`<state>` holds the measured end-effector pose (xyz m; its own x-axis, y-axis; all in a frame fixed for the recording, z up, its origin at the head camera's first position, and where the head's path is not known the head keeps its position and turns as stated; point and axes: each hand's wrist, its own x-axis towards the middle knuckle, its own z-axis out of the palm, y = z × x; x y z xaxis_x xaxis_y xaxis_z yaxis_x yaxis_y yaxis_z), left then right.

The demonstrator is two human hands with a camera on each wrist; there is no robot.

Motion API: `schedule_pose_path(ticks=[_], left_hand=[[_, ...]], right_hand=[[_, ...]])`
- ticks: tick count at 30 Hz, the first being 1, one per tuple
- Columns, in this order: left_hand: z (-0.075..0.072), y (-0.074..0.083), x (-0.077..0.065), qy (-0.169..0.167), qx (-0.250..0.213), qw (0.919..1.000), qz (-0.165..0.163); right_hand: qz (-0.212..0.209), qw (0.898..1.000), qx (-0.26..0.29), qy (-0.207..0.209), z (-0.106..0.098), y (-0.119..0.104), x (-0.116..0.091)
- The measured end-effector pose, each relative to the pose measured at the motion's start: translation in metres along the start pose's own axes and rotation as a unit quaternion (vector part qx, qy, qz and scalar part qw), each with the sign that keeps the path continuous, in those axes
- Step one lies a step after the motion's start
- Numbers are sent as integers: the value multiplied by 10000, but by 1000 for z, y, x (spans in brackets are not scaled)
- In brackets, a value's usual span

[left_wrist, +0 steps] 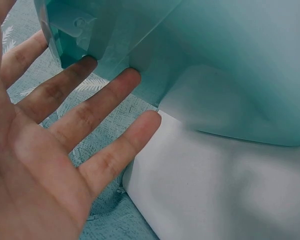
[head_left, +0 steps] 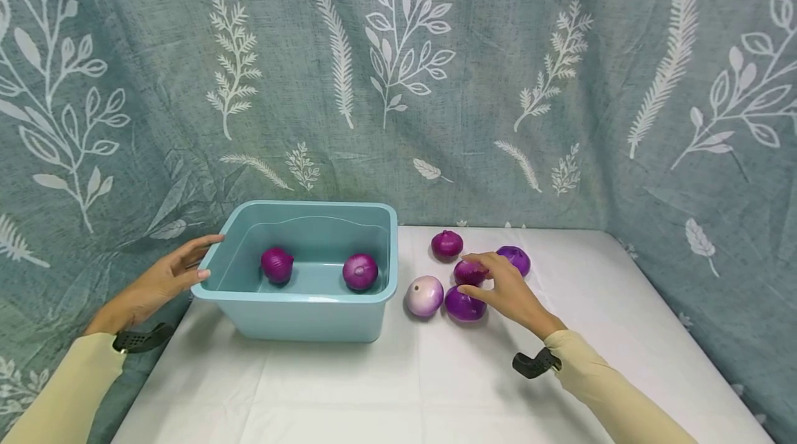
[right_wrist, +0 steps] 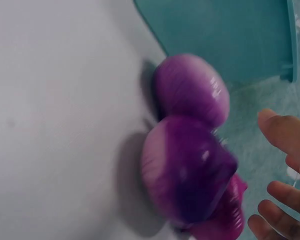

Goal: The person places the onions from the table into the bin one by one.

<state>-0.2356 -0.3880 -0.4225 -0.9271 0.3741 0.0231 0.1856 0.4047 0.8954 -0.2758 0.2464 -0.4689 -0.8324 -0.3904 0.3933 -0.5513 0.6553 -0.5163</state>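
My left hand (head_left: pixel 158 285) is at the left end of a light blue plastic bin (head_left: pixel 299 319), its thumb and fingertips touching the rim. In the left wrist view the fingers (left_wrist: pixel 107 107) are spread and nearly straight beside the outer wall. Over a cluster of red onions hovers my right hand (head_left: pixel 507 292), thumb and fingers apart. Beneath it are a magenta onion (head_left: pixel 468 274), partly covered by the fingers, and a dark purple onion (head_left: pixel 463 306). The right wrist view shows a gap between the hand (right_wrist: pixel 285 137) and the purple onion (right_wrist: pixel 185 170).
Inside the bin lie two onions, one left (head_left: pixel 277 265) and one right (head_left: pixel 360 272). A pale onion (head_left: pixel 425 296) sits by the bin's right side. Farther back are a magenta onion (head_left: pixel 447 245) and a purple onion (head_left: pixel 515 259). Patterned cloth (head_left: pixel 398 174) hangs behind the white table (head_left: pixel 336 389).
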Motion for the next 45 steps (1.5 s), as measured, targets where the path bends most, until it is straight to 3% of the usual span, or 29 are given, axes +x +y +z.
schedule_pose_path(ticks=[7,17,30,45], left_hand=[[0,1,0,-34,5,10000,-63],[-1,-1,-1,-46,-41,9999,-112],[-1,-2,-1,-8,49,10000,-71],[-2,-2,-1,-63,-76,9999,-113]], right_hand=[[200,9996,-120,-167,4,18,-18],[438,9988,-188,-119,17,23,-33],[675,9975,-62,-215,28,24,-40],[701,9973,119,-198,19,18,-41]])
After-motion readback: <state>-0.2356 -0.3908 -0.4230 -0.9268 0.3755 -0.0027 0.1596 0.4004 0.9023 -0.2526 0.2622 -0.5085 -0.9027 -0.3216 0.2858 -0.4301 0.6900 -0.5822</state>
